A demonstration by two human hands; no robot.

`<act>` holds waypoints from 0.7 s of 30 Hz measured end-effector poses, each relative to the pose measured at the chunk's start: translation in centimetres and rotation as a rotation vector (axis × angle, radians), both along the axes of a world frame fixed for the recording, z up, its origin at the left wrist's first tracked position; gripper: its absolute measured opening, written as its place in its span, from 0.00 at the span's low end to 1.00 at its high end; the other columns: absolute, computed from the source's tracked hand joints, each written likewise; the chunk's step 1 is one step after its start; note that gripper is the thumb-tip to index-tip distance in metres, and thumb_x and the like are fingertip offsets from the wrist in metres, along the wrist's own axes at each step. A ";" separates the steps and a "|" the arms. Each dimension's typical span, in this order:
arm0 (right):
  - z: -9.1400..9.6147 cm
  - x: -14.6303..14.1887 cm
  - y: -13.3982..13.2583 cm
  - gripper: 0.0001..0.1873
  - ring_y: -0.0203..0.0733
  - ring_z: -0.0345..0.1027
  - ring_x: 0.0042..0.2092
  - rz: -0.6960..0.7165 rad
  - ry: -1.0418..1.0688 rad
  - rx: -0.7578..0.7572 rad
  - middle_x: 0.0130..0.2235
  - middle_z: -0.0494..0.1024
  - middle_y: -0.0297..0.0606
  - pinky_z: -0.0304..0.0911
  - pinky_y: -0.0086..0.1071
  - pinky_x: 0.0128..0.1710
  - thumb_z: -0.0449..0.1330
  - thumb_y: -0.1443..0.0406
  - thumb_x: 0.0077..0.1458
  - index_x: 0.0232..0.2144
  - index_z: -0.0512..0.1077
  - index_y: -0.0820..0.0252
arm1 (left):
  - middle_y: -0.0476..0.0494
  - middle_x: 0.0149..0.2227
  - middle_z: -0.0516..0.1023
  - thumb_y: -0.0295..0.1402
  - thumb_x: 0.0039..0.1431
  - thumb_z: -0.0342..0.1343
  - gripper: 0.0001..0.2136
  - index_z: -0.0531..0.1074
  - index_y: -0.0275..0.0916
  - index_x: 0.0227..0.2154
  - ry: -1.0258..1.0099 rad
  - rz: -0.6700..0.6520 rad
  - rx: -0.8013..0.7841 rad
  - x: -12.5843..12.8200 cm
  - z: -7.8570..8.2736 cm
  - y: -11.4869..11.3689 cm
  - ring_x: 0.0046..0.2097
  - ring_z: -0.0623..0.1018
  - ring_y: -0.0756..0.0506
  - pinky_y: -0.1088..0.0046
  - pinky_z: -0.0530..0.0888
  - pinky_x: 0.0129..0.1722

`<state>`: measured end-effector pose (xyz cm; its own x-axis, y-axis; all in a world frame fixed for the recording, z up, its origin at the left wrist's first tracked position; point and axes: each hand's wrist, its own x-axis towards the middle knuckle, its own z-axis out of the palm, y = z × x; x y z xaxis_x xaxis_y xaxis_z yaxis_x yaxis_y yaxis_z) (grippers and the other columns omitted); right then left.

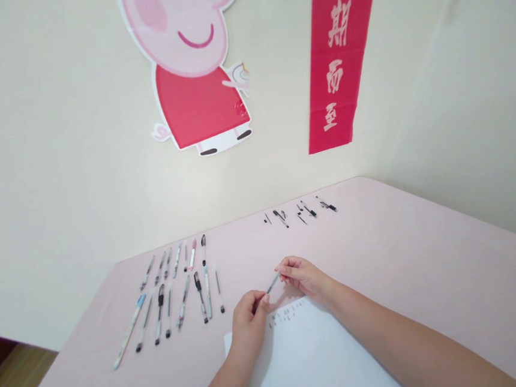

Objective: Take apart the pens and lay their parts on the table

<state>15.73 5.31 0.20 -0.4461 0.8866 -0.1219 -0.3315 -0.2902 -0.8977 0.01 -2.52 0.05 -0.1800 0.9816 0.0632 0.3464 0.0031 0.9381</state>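
Note:
Between my two hands a slim pen [273, 282] with a pale, see-through barrel is held at a slant above the table. My left hand [250, 319] is closed round its lower end, thumb and fingers pinching it. The fingertips of my right hand [302, 277] grip the upper end. What lies inside the fingers is hidden. Below both hands is a white sheet of paper [317, 357] with a few small handwritten marks along its top edge.
Two rows of pens, among them a light blue capped pen [130, 331] and a pink pen [193, 254], lie at the left. Several small black pen parts [307, 209] are grouped near the wall. The pink table [426, 257] meets the wall at the back.

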 end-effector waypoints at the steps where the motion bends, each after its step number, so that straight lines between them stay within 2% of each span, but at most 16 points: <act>1: 0.0 0.0 0.0 0.15 0.30 0.57 0.23 0.003 -0.003 0.003 0.21 0.70 0.30 0.50 0.26 0.25 0.68 0.57 0.36 0.22 0.71 0.61 | 0.49 0.20 0.69 0.43 0.48 0.52 0.13 0.70 0.37 0.23 -0.013 -0.006 -0.009 0.0 0.0 0.0 0.25 0.68 0.48 0.74 0.64 0.27; 8: 0.0 0.1 0.0 0.13 0.29 0.56 0.23 0.016 0.035 0.037 0.21 0.67 0.29 0.50 0.25 0.25 0.68 0.58 0.38 0.25 0.73 0.61 | 0.48 0.21 0.70 0.45 0.49 0.52 0.15 0.72 0.36 0.24 -0.053 -0.028 -0.026 -0.2 -0.4 0.2 0.25 0.69 0.49 0.74 0.65 0.27; 14: 0.0 0.2 0.1 0.13 0.29 0.56 0.24 0.027 0.022 0.057 0.21 0.67 0.29 0.50 0.26 0.26 0.67 0.58 0.39 0.27 0.74 0.60 | 0.50 0.17 0.67 0.50 0.53 0.46 0.22 0.73 0.34 0.26 -0.083 -0.101 -0.093 -0.3 -0.4 0.2 0.18 0.63 0.52 0.76 0.62 0.21; 17: -0.1 0.2 0.1 0.13 0.30 0.56 0.24 0.013 0.023 0.058 0.21 0.66 0.28 0.50 0.26 0.26 0.67 0.59 0.39 0.29 0.75 0.59 | 0.49 0.19 0.68 0.48 0.53 0.46 0.20 0.72 0.35 0.28 -0.049 -0.129 -0.065 -0.4 -0.7 0.2 0.21 0.65 0.52 0.76 0.62 0.23; 21: -0.1 0.2 0.2 0.13 0.30 0.56 0.24 -0.003 0.040 0.050 0.21 0.65 0.28 0.51 0.26 0.27 0.66 0.60 0.40 0.31 0.75 0.58 | 0.51 0.23 0.68 0.42 0.50 0.53 0.14 0.69 0.38 0.34 0.002 -0.111 0.022 -0.5 -1.5 0.4 0.25 0.67 0.51 0.76 0.63 0.26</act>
<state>15.90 5.47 0.12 -0.4467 0.8927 -0.0592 -0.3682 -0.2438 -0.8972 -0.53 -2.16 -1.44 -0.0696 0.9940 0.0847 0.3454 -0.0557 0.9368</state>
